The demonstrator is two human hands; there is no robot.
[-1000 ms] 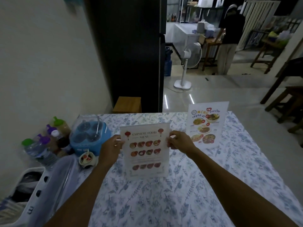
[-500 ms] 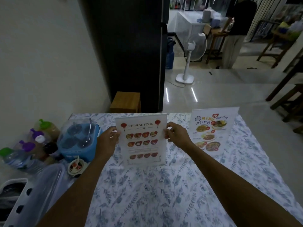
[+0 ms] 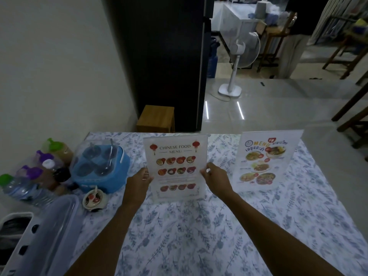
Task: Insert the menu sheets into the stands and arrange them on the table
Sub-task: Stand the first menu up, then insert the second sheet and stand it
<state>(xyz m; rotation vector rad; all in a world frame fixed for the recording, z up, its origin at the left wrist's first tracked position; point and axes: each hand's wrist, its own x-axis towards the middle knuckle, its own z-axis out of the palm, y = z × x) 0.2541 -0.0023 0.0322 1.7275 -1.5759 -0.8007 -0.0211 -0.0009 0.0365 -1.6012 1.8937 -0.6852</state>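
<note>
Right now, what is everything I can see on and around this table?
Chinese food menu in clear stand: one, white, table middle, held at both sides.
Thai menu in clear stand: one, white, table right, standing alone.
Blue condiment caddy: one, table left.
Sauce and water bottles: several, green and purple caps, far left.
Small ceramic cup: one, white, beside caddy.
Floral tablecloth: one, blue-white.
Wooden stool: one, brown, behind table.
Standing fan: one, white, on floor.
Left hand, right hand: each with a grip on the stand's edges.

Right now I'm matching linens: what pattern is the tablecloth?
The tablecloth is white with a blue-grey leaf and floral print, shown in the head view.
</note>
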